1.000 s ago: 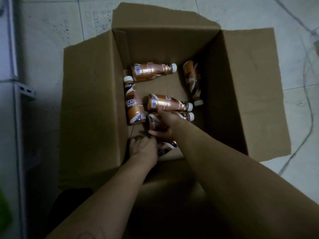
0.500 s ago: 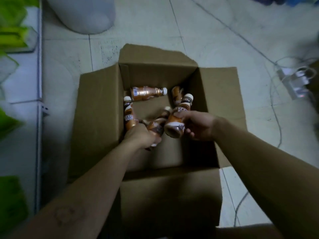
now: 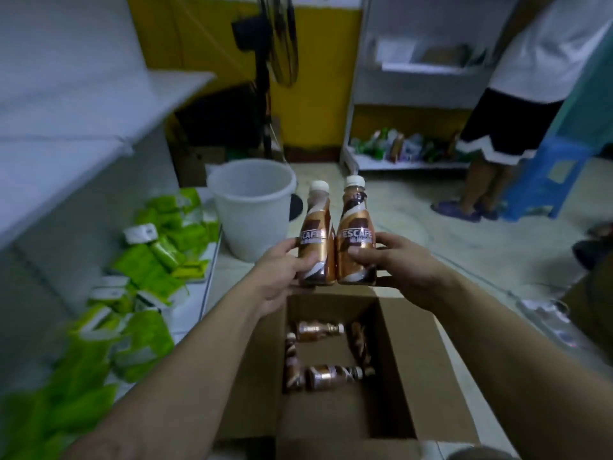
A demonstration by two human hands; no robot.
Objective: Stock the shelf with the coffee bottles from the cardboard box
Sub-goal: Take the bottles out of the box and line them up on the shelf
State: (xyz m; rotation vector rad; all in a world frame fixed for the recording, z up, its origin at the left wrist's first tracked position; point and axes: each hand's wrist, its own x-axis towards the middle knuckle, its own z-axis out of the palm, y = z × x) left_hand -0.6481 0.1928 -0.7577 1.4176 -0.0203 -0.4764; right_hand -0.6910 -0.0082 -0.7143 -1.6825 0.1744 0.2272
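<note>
Right now you have two coffee bottles in hand, one each, held upright and touching side by side just above the far edge of the cardboard box (image 3: 414,360). Your left hand (image 3: 278,270) wraps the left bottle (image 3: 315,237) low on its label, fingers curled behind and thumb across the front. Your right hand (image 3: 398,263) grips the right bottle (image 3: 355,237) the same way. The loose bottles (image 3: 318,328), about four as far as I can count, lie on their sides on the box floor at six o'clock.

So you are in the carry step: picked, not yet shelved. The white shelf (image 3: 83,104) runs along your nine to ten o'clock, and green packets (image 3: 149,260) are spread over its lowest level. I judge the next move is a swing left to stand both bottles caps up on a board with room, seating one before releasing the other.

Mind the white bucket (image 3: 252,207) on the floor at eleven o'clock, beside the shelf end, and the standing fan (image 3: 275,61) behind it. Another person (image 3: 514,111) stands at two o'clock, well apart from that path.
</note>
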